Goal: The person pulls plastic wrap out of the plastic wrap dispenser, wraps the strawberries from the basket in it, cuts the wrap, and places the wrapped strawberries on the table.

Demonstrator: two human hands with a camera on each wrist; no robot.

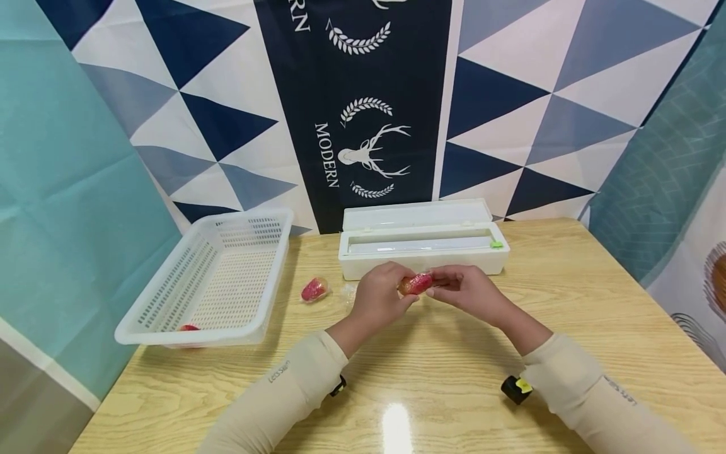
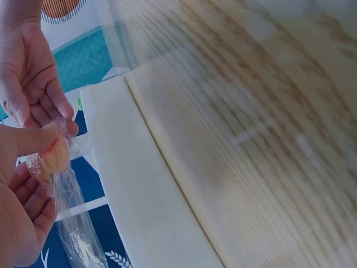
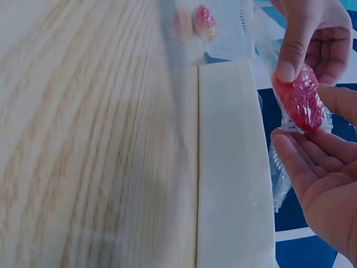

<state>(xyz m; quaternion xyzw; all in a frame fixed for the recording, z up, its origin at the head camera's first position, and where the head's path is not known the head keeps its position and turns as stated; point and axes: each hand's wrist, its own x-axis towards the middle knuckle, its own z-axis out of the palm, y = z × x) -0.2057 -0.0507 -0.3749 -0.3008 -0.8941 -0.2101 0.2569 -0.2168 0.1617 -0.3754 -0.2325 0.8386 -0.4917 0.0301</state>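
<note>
In the head view a red-and-yellow fruit [image 1: 416, 284], wrapped in clear cling film, is held up in front of the white box. My left hand [image 1: 382, 295] grips it between thumb and fingers from the left. From the right, the fingers of my right hand [image 1: 467, 291] pinch the film at the fruit's other end. The right wrist view shows the fruit's red, shiny side [image 3: 301, 100], with the left thumb pressed on it. Loose cling film [image 2: 78, 218] trails from the fruit in the left wrist view.
Behind the hands stands a white cling film box [image 1: 425, 258], its lid raised. A second wrapped fruit [image 1: 314, 289] lies on the wooden table [image 1: 431, 391] to the left. Farther left is a white perforated basket [image 1: 232, 277] with something red [image 1: 189, 328] in its near corner.
</note>
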